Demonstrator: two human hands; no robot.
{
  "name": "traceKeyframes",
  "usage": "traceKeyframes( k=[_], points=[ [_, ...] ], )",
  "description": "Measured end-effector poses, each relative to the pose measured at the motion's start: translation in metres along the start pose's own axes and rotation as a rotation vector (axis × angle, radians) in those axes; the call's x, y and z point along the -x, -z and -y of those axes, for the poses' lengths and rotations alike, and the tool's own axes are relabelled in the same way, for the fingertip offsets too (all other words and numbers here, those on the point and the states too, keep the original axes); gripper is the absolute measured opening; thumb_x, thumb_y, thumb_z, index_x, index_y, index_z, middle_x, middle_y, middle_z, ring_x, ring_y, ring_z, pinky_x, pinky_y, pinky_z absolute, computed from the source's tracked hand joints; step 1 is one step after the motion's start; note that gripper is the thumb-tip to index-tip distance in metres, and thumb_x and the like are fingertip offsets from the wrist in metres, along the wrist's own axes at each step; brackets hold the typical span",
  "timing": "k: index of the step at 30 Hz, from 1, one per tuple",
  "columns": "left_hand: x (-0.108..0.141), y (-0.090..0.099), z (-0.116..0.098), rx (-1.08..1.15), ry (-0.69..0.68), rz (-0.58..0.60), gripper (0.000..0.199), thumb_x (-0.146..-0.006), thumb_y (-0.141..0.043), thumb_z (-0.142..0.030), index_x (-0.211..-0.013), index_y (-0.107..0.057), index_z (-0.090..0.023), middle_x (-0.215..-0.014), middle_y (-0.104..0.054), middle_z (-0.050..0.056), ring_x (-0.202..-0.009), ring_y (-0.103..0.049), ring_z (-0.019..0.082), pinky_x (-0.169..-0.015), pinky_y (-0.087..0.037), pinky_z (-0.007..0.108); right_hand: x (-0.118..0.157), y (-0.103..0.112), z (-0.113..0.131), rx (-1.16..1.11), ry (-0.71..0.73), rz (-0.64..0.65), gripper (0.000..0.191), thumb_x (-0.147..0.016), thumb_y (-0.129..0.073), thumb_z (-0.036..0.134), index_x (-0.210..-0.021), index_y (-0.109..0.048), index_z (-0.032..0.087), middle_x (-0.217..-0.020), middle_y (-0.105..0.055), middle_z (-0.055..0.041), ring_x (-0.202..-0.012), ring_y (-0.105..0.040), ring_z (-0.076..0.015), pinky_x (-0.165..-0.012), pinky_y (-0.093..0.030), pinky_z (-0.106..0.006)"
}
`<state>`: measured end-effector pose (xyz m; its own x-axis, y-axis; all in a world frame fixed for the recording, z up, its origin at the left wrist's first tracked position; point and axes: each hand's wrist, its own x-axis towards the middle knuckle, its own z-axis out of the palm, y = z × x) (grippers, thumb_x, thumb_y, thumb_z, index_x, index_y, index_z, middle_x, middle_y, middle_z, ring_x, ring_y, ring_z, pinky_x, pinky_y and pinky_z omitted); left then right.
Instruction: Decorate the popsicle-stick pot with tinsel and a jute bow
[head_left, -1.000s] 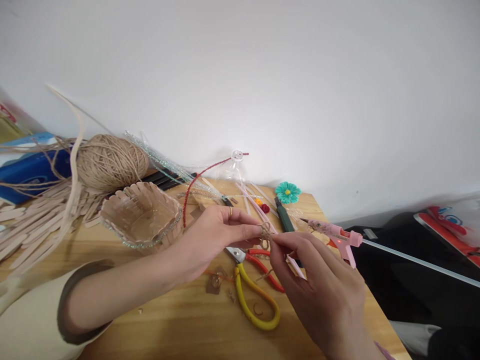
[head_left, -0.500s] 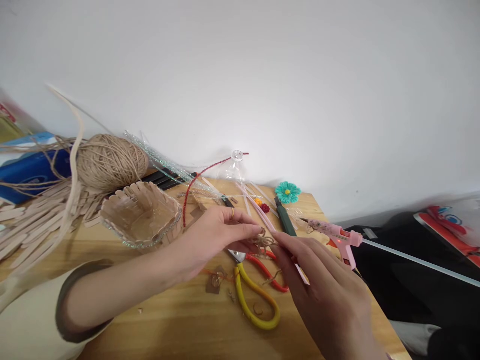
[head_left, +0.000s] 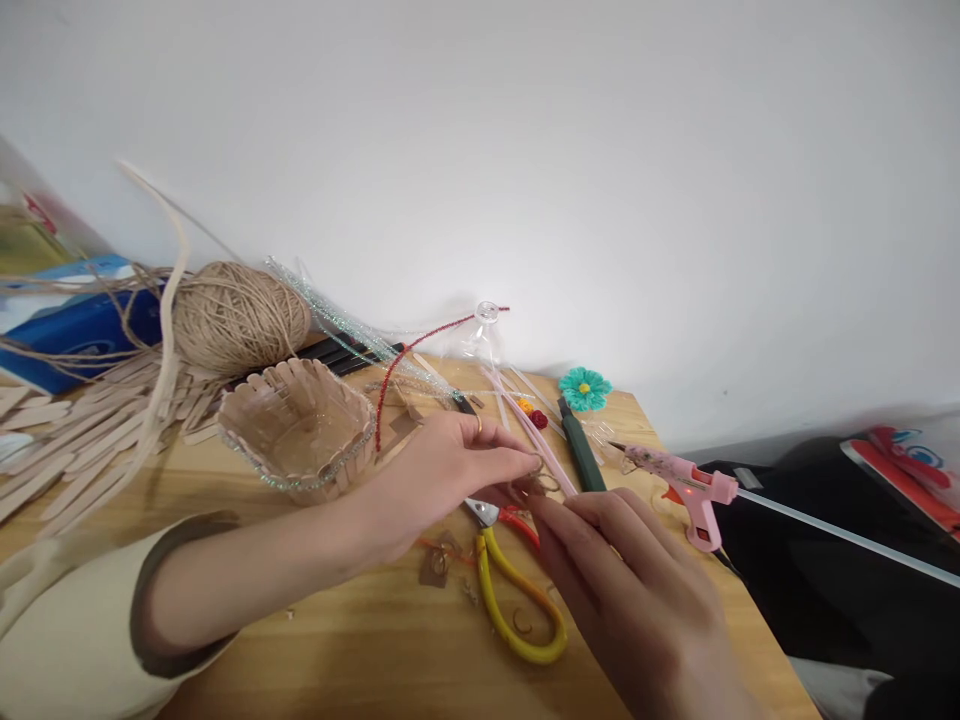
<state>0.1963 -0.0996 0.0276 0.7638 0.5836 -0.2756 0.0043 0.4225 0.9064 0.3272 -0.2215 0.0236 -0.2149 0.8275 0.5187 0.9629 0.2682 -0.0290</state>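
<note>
A small loop of brown twine (head_left: 549,482) lies between my two hands, partly covered by the fingers. My left hand (head_left: 480,458), with a ring on one finger, pinches it from the left between thumb and fingers. From the right, my right hand (head_left: 622,560) grips the same twine with its fingertips. Under the hands rest scissors (head_left: 489,585) with one yellow and one red handle; part of the red handle is hidden. Thin pink sticks (head_left: 546,452) lie just behind my right hand.
A basket of craft sticks (head_left: 300,425) and a twine ball (head_left: 238,318) stand left, near loose sticks (head_left: 112,415). Behind are a clear bottle top (head_left: 484,335) and a turquoise flower (head_left: 585,388). A pink glue gun (head_left: 694,485) sits right, near the table's edge.
The view has shifted slightly, so everything sits a little further right. My fingertips have drawn closer together, and less of the twine shows between them.
</note>
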Motion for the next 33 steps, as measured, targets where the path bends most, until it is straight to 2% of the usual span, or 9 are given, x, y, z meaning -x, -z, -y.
traceKeyframes(
  k=[2,6,15,19,26,30,33],
  points=[
    [0.0,0.0,0.0,-0.05,0.012,-0.015,0.007,-0.069,-0.065,-0.019,-0.075,-0.068,-0.016,-0.073,-0.071,0.002,-0.068,-0.063,0.013,-0.069,-0.048,0.025,-0.003,0.001,0.0,0.001,-0.009,-0.012,0.018,-0.084,-0.055,0.008,-0.099,-0.061,0.016,-0.077,-0.06,-0.0032,-0.068,-0.056,-0.0146,-0.061,-0.045,-0.028],
    [-0.002,0.001,0.002,-0.059,-0.006,-0.008,0.014,-0.068,-0.063,-0.012,-0.079,-0.069,-0.018,-0.076,-0.072,0.001,-0.074,-0.065,0.014,-0.072,-0.048,0.025,-0.008,0.003,0.001,0.041,-0.025,-0.041,0.011,-0.085,-0.053,0.01,-0.088,-0.062,0.017,-0.072,-0.06,-0.0017,-0.066,-0.056,-0.0139,-0.061,-0.045,-0.027],
    [-0.001,0.003,0.001,-0.118,0.008,-0.017,0.01,-0.063,-0.07,-0.018,-0.073,-0.069,-0.018,-0.071,-0.07,0.001,-0.07,-0.063,0.014,-0.068,-0.047,0.026,-0.014,0.01,-0.001,0.161,0.012,-0.108,0.006,-0.085,-0.056,0.013,-0.086,-0.061,0.017,-0.068,-0.062,-0.0004,-0.061,-0.058,-0.0123,-0.059,-0.043,-0.025],
    [0.0,0.002,-0.001,-0.178,-0.021,-0.047,0.01,-0.061,-0.07,-0.017,-0.071,-0.068,-0.017,-0.068,-0.067,0.0,-0.067,-0.06,0.013,-0.065,-0.045,0.025,-0.017,0.015,-0.002,0.148,-0.01,-0.085,0.008,-0.086,-0.055,0.015,-0.082,-0.06,0.02,-0.072,-0.063,-0.0006,-0.065,-0.059,-0.0127,-0.059,-0.044,-0.025],
    [0.001,0.002,-0.003,-0.212,0.004,-0.014,0.007,-0.061,-0.067,-0.018,-0.067,-0.068,-0.017,-0.068,-0.068,0.0,-0.067,-0.06,0.014,-0.066,-0.044,0.025,-0.018,0.021,-0.006,0.151,0.024,-0.007,0.008,-0.087,-0.053,0.016,-0.088,-0.059,0.021,-0.083,-0.065,-0.0023,-0.076,-0.062,-0.0148,-0.065,-0.045,-0.025],
    [0.002,0.002,-0.004,-0.246,0.012,-0.015,0.009,-0.06,-0.064,-0.017,-0.067,-0.07,-0.018,-0.069,-0.069,0.001,-0.07,-0.061,0.016,-0.068,-0.044,0.027,-0.023,0.02,-0.006,0.097,-0.076,-0.034,0.009,-0.088,-0.05,0.02,-0.084,-0.058,0.019,-0.068,-0.062,-0.0003,-0.063,-0.061,-0.013,-0.054,-0.044,-0.023],
    [0.003,0.002,-0.005,-0.274,0.004,0.001,0.012,-0.06,-0.061,-0.016,-0.067,-0.071,-0.019,-0.069,-0.069,0.001,-0.071,-0.061,0.017,-0.069,-0.044,0.026,-0.028,0.019,-0.01,-0.03,-0.21,0.005,0.013,-0.085,-0.052,0.022,-0.095,-0.06,0.016,-0.059,-0.058,0.0033,-0.048,-0.055,-0.01,-0.045,-0.042,-0.021]
  ],
)
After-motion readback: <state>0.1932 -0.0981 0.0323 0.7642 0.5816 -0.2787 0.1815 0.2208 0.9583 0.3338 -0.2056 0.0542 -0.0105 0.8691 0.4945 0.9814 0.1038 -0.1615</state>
